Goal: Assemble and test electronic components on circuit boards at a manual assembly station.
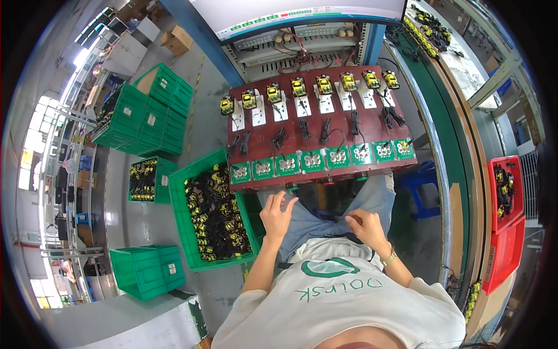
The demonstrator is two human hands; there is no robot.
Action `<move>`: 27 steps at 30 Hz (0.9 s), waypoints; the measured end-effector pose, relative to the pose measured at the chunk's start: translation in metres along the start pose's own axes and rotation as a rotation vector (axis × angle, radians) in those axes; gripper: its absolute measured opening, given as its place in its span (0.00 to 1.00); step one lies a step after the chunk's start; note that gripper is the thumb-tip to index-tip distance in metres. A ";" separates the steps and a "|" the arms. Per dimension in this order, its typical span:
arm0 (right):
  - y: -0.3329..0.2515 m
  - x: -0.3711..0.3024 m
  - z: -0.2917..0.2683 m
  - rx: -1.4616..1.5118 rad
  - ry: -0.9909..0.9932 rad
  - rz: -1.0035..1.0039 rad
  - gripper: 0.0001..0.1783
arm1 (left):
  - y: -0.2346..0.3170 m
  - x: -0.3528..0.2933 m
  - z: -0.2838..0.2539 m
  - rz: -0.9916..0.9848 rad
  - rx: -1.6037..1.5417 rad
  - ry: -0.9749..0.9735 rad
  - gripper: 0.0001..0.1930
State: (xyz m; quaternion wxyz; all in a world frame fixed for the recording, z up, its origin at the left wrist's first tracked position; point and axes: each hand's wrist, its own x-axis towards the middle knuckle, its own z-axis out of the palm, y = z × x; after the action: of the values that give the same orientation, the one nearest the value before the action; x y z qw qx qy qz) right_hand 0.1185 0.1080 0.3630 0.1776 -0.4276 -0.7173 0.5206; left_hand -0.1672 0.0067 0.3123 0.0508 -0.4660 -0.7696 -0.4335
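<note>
My left hand [275, 215] is raised just below the front edge of the dark red test bench [261, 139], beside a green push button [293, 187]. Its thumb and fingers are apart, with nothing between them. My right hand [367, 228] hovers over my lap with its fingers curled in, and no object shows in it. Along the back of the bench stands a row of yellow-and-black circuit boards [298, 88] on white holders. Black cable bundles [325, 130] lie in front of them, and green boards with round silver contacts [313, 161] line the near edge.
A large green crate [179, 218] of boards and cables stands left of my legs, with more green crates [152, 110] farther left. A monitor [302, 14] overhangs the back. To the right are a conveyor [450, 145], a blue stool [419, 189] and red bins [504, 256].
</note>
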 end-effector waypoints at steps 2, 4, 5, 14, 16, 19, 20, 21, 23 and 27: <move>0.011 -0.006 -0.001 -0.070 -0.021 0.050 0.10 | -0.009 -0.008 0.006 0.025 0.058 -0.078 0.18; 0.011 -0.006 -0.003 -0.074 -0.001 0.050 0.10 | -0.014 -0.003 0.010 0.052 0.062 -0.085 0.18; 0.010 -0.005 -0.008 -0.084 0.010 0.043 0.10 | -0.015 0.000 0.012 0.072 0.070 -0.082 0.18; 0.028 0.000 -0.028 -0.136 0.067 0.051 0.10 | -0.017 0.013 0.020 0.112 0.150 -0.086 0.15; 0.029 0.002 -0.032 -0.128 0.058 0.042 0.10 | -0.015 0.013 0.021 0.096 0.164 -0.076 0.15; 0.023 0.006 -0.038 -0.090 0.067 0.043 0.10 | -0.004 0.008 0.009 0.053 0.185 -0.115 0.14; 0.017 0.012 -0.043 -0.060 0.089 0.045 0.10 | 0.003 0.012 0.004 0.023 0.191 -0.154 0.14; 0.010 0.018 -0.048 -0.029 0.110 0.045 0.10 | 0.012 0.016 0.000 -0.007 0.198 -0.191 0.13; -0.006 0.035 -0.059 0.001 0.126 0.026 0.10 | 0.039 0.029 -0.004 -0.009 0.125 -0.180 0.11; -0.039 0.070 -0.068 0.069 0.287 -0.110 0.11 | 0.113 0.055 0.014 0.095 -0.154 -0.082 0.08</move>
State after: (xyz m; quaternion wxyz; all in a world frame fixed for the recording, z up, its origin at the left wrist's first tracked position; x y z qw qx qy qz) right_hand 0.1098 0.2005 0.4116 0.3210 -0.4512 -0.6887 0.4681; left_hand -0.1075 0.0748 0.3998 0.0039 -0.5219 -0.7124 -0.4692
